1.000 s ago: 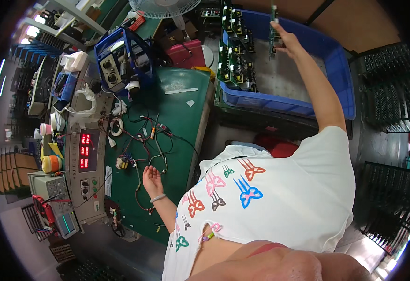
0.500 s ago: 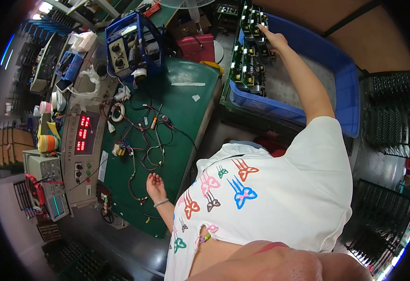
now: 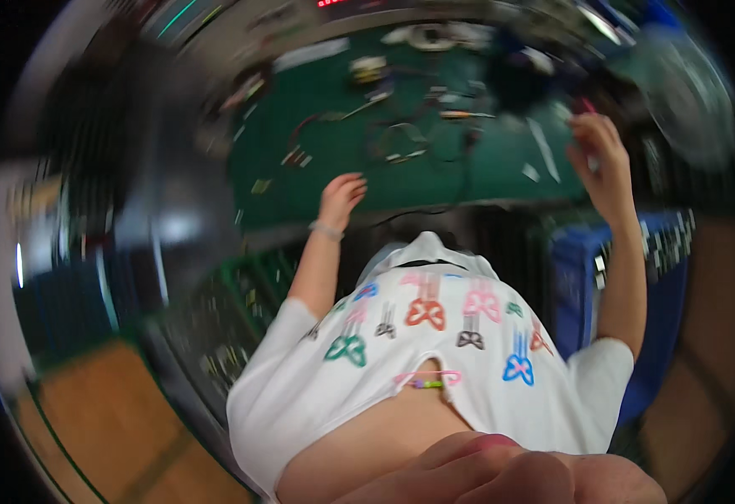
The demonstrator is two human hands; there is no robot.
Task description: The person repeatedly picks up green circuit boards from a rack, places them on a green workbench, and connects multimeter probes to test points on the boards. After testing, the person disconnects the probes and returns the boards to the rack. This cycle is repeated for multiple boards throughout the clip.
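Observation:
My left hand [image 3: 342, 202] hovers at the near edge of the green bench top [image 3: 300, 197], its fingers loosely bent with nothing in them. Blurred by motion, my right hand [image 3: 604, 168] is raised over the right end of the bench; thumb and fingers stand apart and I see nothing held. Between the hands, on the bench, lies a wiring harness [image 3: 405, 143] of thin cables, with a pale connector block [image 3: 368, 69] behind it. A paper strip [image 3: 544, 151] lies left of my right hand.
A blue bin [image 3: 573, 286] with circuit boards [image 3: 666, 244] stands at the right, beside my right forearm. Racks of boards [image 3: 233, 311] are at the left, near a brown panel [image 3: 132, 420]. A fan [image 3: 691, 101] shows blurred at the far right.
My view has swung left to face the bench. My right hand has come away from the circuit boards in the blue bin to above the bench. My left hand stays near the bench edge.

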